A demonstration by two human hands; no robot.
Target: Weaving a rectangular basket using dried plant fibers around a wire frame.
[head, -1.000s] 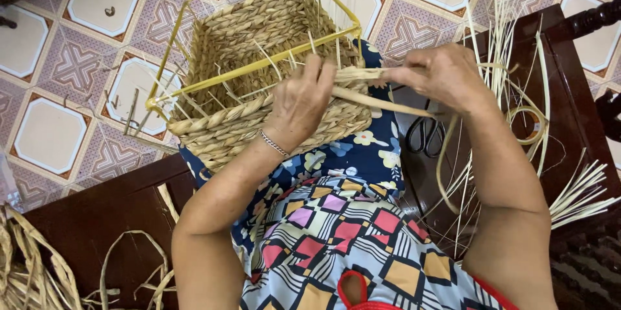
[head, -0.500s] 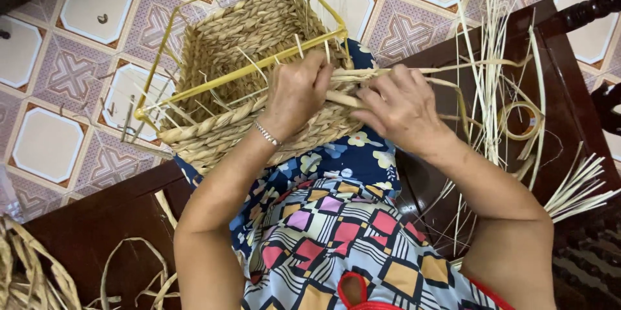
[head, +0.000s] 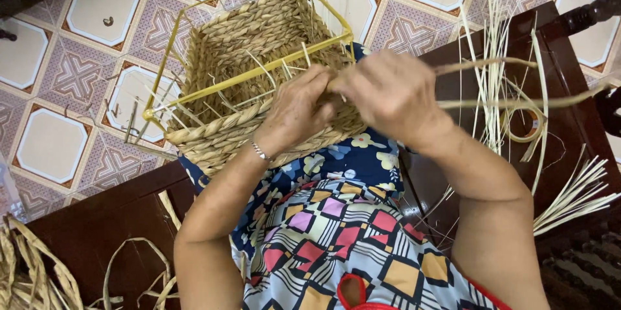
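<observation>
A woven basket (head: 252, 71) with a yellow wire frame (head: 194, 25) lies on the person's lap, above the tiled floor (head: 77, 77). The left hand (head: 299, 111) is closed on the basket's near rim. The right hand (head: 391, 93) touches it and grips a twisted strand (head: 517, 63), which runs to the right over the dark wooden surface (head: 569, 122). Pale straw strips (head: 495, 58) and a tape roll (head: 522, 124) lie on this surface.

A home used as a weaving workplace: patterned floor tiles (head: 77, 77) lie beneath the half-woven basket (head: 259, 77); dark wooden furniture (head: 556, 129) right of the basket carries loose reed strips (head: 498, 71), with more fibre (head: 32, 277) at lower left.
</observation>
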